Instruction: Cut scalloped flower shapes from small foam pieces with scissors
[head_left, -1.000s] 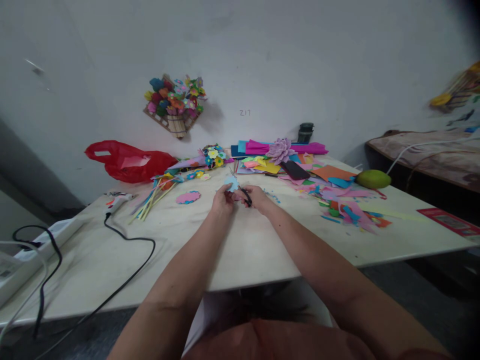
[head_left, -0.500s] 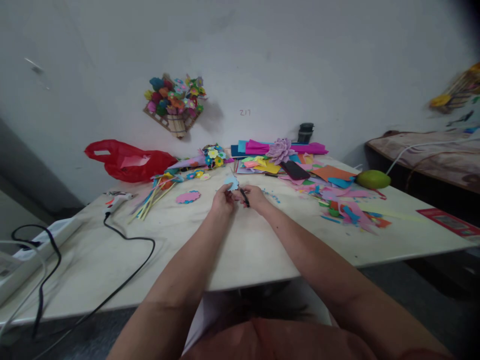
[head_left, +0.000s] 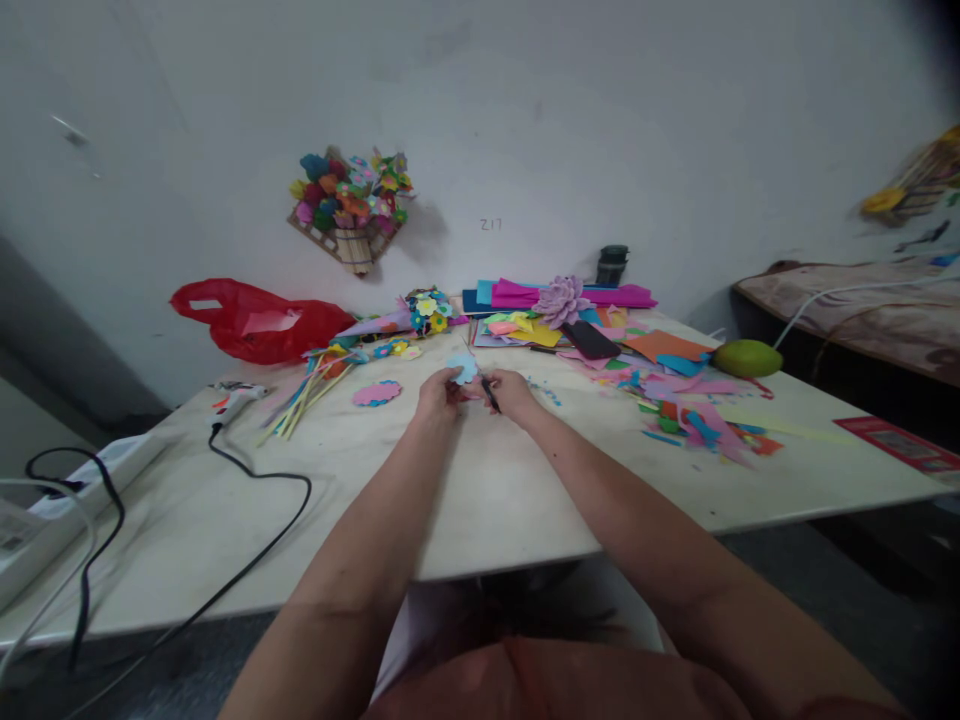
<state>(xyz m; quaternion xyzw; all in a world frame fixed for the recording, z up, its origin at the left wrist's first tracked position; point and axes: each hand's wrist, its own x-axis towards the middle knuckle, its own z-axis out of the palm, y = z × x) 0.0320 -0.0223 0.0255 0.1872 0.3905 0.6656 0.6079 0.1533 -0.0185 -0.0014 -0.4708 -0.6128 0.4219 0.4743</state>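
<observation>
Blue piece (head_left: 463, 366), between the hands over the table (head_left: 510, 500), looks light, bendy, easily creased, best pinched by its edge, as left hand (head_left: 439, 395) has it; right hand (head_left: 514, 393) grips scissors (head_left: 489, 393), blue bits (head_left: 551, 393) just beside, pink disc (head_left: 376, 394) off left, scraps (head_left: 712, 430) well right.

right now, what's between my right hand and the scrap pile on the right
Small blue snippets lie scattered on the table between your right hand and the scrap pile, nearer the hand, as the head view shows.

The light-blue piece (head_left: 464, 366) looks matt, the red bag (head_left: 311, 326) thin plastic (faintly glossy), the tabletop (head_left: 510, 485) smooth.
</observation>
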